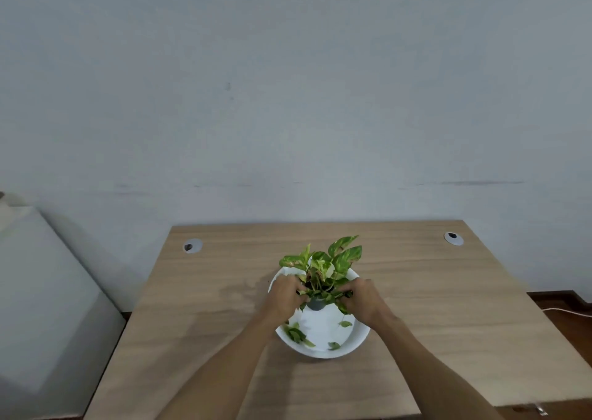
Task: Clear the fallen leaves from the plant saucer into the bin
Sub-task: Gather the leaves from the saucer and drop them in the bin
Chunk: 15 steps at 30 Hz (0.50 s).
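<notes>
Both hands, left hand [286, 294] and right hand [360, 296], curl fingers around the small pot [315, 304] at frame centre; lift it straight up, clear of the saucer [360, 339], sparing the loose leaves [296, 334].

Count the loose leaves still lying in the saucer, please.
About 4 fallen leaves: a blurred cluster at the saucer's near-left edge, one beside it, one near-right, one mid-right. Hands and foliage may hide more.

White saucer [358, 342], grey pot [315, 304], green leaves mottled cream and yellow [344, 254], light wood-grain desk [192, 307], pale blue-grey wall [288, 83].
</notes>
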### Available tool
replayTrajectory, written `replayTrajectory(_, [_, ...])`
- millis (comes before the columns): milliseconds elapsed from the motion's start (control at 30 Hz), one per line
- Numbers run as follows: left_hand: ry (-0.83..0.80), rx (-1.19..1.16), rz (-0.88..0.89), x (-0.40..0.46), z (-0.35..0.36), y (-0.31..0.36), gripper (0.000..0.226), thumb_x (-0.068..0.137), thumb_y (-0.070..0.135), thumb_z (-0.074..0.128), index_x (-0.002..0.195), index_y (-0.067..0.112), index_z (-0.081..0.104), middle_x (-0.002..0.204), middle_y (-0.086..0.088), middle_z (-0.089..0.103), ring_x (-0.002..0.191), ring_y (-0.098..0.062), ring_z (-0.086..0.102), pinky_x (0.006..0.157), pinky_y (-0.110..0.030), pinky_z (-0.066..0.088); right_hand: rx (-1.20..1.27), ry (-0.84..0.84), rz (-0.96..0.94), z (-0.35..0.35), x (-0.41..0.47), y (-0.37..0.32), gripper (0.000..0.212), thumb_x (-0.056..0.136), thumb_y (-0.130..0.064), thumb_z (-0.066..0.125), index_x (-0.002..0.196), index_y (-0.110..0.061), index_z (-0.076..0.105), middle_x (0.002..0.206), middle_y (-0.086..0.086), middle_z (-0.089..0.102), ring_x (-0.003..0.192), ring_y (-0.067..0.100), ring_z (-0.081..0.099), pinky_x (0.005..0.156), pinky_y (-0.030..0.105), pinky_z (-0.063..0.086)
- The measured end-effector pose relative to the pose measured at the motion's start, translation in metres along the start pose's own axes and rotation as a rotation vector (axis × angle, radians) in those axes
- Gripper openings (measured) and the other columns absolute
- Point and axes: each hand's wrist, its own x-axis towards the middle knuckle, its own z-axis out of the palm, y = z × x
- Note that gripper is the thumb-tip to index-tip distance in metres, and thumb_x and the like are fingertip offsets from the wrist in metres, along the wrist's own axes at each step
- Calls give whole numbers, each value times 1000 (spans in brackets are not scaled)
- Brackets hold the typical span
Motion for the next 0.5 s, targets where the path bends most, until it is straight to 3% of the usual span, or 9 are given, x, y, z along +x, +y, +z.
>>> replayTrajectory(67, [18,-10,-6,-4,-6,6,12,79,17,74,75,6,77,62,-14,69,49,-13,50,56,-25,40,9,-2,-4,-9,-4,-5,29,77,-2,64,87,-26,79,65,-3,71,46,1,53,55,15,49])
replayTrajectory(167, [40,-72,-2,-8,-16,15,20,75,18,78,65,2,73,52,-9,51,47,-13,38,52,-27,33,16,12,-22,-23,-11,-12,24,77,-2,68,86,-21,79,66,-2,71,47,-1,54,53,9,45])
replayTrajectory(267, [63,-125,4,-14,-29,27,25,72,21,80,65,-1,72,54,-5,47,50,-13,36,50,-24,29,26,39,-49,-38,-17,-21,21,77,-4,71,87,-20,79,73,-4,73,58,2,59,60,14,51])
replayTrajectory(367, [112,-187,-18,-19,-39,34,28,71,21,82,64,-3,70,53,-3,49,46,-10,36,44,-15,28,16,53,-79,-50,-19,-29,18,76,-6,71,83,-20,79,74,-2,75,61,5,60,58,13,49])
replayTrajectory(500, [169,-204,-22,-24,-54,34,41,72,25,82,59,-8,64,49,-5,41,43,-10,27,42,-17,22,14,70,-99,-62,-15,-43,11,76,-12,73,82,-19,79,73,2,75,65,14,63,63,26,51])
